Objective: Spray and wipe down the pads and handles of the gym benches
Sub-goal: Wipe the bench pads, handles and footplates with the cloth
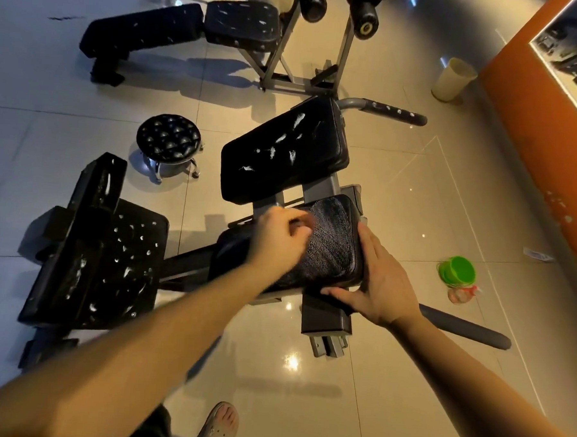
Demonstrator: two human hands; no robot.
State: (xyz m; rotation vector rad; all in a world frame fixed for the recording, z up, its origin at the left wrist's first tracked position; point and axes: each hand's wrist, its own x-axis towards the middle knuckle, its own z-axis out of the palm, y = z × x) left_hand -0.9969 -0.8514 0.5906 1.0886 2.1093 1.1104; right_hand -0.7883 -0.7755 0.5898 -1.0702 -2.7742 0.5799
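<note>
Head view: left hand (279,234) grips cloth (331,244); stool (169,138), green bucket (458,272) flank bench (284,151).

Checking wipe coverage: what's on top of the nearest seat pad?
A dark cloth lies spread over the seat pad, gripped by the left hand; the right hand rests open against its edge. The surface beneath cloth and hands is hidden.

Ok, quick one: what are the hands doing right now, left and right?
Left hand: blurred, fingers curled on the dark cloth on the seat pad.
Right hand: open, fingers straight, resting against the seat pad's edge.
</note>
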